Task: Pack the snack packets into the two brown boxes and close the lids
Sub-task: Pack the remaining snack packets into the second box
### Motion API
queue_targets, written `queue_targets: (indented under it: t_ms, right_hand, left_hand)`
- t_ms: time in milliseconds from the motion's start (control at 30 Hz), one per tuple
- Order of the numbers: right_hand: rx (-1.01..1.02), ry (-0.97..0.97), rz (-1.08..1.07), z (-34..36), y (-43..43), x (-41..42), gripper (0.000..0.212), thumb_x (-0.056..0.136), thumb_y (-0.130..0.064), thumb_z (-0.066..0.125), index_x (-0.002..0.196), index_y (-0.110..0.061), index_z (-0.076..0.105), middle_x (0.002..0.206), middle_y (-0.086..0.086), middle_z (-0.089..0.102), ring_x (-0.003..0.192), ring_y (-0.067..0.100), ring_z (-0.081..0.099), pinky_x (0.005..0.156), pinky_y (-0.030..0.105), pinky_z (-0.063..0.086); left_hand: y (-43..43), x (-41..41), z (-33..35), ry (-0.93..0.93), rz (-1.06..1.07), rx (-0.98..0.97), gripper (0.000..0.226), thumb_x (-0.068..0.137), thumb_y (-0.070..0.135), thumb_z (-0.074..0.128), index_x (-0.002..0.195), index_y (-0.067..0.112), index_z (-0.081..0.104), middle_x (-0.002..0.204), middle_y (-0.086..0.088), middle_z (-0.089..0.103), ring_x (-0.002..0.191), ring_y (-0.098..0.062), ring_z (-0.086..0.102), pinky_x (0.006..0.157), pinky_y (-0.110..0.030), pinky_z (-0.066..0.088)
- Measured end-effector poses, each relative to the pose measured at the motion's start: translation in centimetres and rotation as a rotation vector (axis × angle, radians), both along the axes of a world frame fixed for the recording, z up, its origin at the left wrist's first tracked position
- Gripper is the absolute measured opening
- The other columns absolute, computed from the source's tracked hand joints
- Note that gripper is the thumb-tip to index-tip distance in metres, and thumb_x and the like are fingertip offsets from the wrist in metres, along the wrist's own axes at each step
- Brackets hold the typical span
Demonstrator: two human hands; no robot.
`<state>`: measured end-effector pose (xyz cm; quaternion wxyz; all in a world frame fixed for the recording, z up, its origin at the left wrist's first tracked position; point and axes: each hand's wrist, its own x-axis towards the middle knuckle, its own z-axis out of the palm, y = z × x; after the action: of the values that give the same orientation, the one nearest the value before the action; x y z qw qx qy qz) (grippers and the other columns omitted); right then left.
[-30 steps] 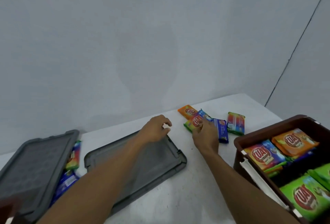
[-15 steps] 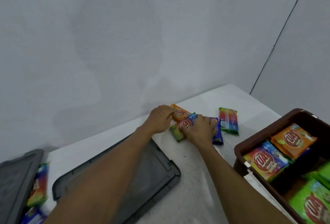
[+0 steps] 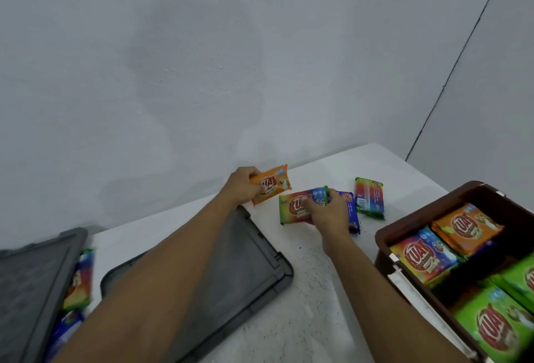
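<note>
My left hand (image 3: pixel 241 186) grips an orange snack packet (image 3: pixel 273 183), lifted off the white table (image 3: pixel 318 290) near the back wall. My right hand (image 3: pixel 329 212) closes on a rainbow-coloured packet (image 3: pixel 294 208) that lies over a blue packet (image 3: pixel 351 209). Another rainbow packet (image 3: pixel 370 198) lies flat just to their right. An open brown box (image 3: pixel 433 209) at the right holds several orange, rainbow and green packets. A grey lid (image 3: pixel 239 273) lies flat under my left forearm.
A second grey lid (image 3: pixel 31 284) stands tilted at the far left, with rainbow and blue packets (image 3: pixel 79 281) showing beside it. A grey wall runs directly behind the table, and the table's right corner ends beyond the brown box.
My left hand left the flat lid, reached the orange packet and picked it up. My right hand went from touching the packets to gripping the rainbow one. The camera turned right.
</note>
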<state>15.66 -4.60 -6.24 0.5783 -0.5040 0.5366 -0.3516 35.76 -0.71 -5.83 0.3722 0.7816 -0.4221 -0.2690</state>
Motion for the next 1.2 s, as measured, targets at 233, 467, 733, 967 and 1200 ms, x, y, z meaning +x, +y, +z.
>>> queue_targets:
  t_ms: [233,467,733,967,1200]
  right_hand:
    - [0.139,-0.174,0.301,3.4,3.3,0.8,0.028,0.084,-0.005,0.073,0.105,-0.015,0.057,0.107,0.012,0.064,0.093,0.025,0.067,0.066,0.034,0.06]
    - [0.201,-0.204,0.655,5.8,8.8,2.0,0.022,0.078,0.002,0.073,0.085,-0.012,0.057,0.105,0.02,0.07,0.088,0.03,0.07,0.064,0.034,0.059]
    - [0.161,-0.167,0.983,9.8,21.7,6.1,0.025,0.079,-0.002,0.073,0.104,-0.002,0.07,0.096,0.016,0.075,0.078,0.023,0.072,0.068,0.03,0.061]
    - [-0.126,-0.007,1.146,12.6,35.1,9.3,0.011,0.076,0.001,0.075,0.08,-0.007,0.068,0.086,0.016,0.074,0.075,0.024,0.07,0.06,0.029,0.057]
    - [-0.461,0.393,1.459,12.3,44.6,11.0,0.018,0.084,-0.013,0.07,0.097,-0.026,0.074,0.091,-0.006,0.075,0.09,0.014,0.07,0.074,0.029,0.055]
  left_hand:
    - [9.5,1.3,5.9,0.361,0.078,-0.073,0.033,0.081,-0.004,0.064,0.11,0.011,0.062,0.099,-0.015,0.068,0.082,-0.024,0.065,0.07,-0.033,0.053]
    - [22.4,2.9,9.7,0.421,0.17,-0.078,0.017,0.086,0.009,0.069,0.102,0.013,0.068,0.102,-0.014,0.071,0.08,-0.022,0.068,0.068,-0.03,0.056]
    - [39.9,3.0,13.5,0.336,0.176,-0.046,0.011,0.086,0.007,0.068,0.096,0.012,0.067,0.096,-0.014,0.07,0.08,-0.023,0.067,0.07,-0.032,0.056]
    - [56.8,4.1,13.3,0.225,0.122,0.098,0.038,0.075,0.014,0.075,0.112,0.02,0.066,0.095,-0.014,0.073,0.081,-0.025,0.069,0.069,-0.034,0.055]
    - [65.3,4.6,9.7,0.11,-0.07,0.379,0.031,0.084,0.002,0.068,0.113,0.013,0.066,0.106,-0.014,0.071,0.092,-0.023,0.069,0.081,-0.036,0.056]
